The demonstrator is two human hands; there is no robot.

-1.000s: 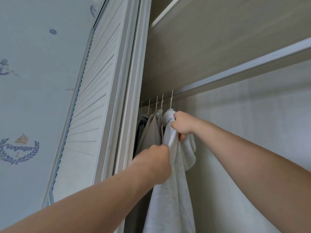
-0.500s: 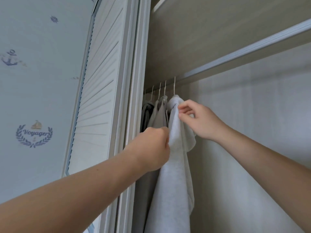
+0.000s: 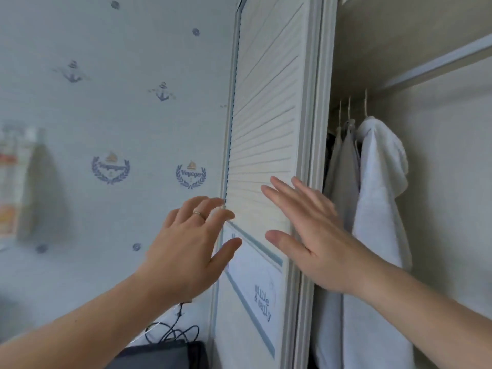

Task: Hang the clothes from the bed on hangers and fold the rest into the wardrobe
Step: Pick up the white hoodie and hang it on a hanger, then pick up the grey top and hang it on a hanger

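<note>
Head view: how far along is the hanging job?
Done: a white garment hangs on a hanger beside grey garments in the wardrobe. In hand: nothing; left hand and right hand are open and empty before the louvred door. Left: cannot tell, the bed and any clothes to fold are out of view.

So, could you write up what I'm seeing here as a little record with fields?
place: wardrobe, louvred door on its left
left hand: fingers spread, holds nothing, wears a ring
right hand: fingers straight, holds nothing, in front of the door's edge
hung clothes: white garment at the right end, grey garments left of it, on hanger hooks
hands touching door: cannot tell
</note>
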